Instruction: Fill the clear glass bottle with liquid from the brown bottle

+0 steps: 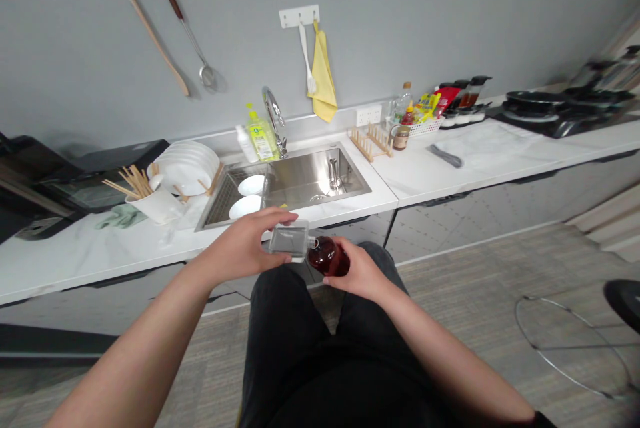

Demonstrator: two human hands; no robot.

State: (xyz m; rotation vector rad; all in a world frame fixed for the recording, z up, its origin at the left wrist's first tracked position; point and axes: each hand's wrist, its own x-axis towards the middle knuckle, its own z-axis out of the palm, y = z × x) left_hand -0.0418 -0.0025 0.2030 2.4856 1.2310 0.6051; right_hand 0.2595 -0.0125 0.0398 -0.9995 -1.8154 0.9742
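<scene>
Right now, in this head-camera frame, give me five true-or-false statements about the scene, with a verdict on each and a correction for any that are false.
1. The left hand holds a clear square glass container. True.
2. The right hand grips a dark red bottle. True.
3. The yellow towel lies on the counter. False: it hangs on the wall from a white hook rail.
4. The stack of white plates stands to the right of the sink. False: it stands to the left of the sink.
5. Wooden chopsticks stand in a white holder. True.
</scene>
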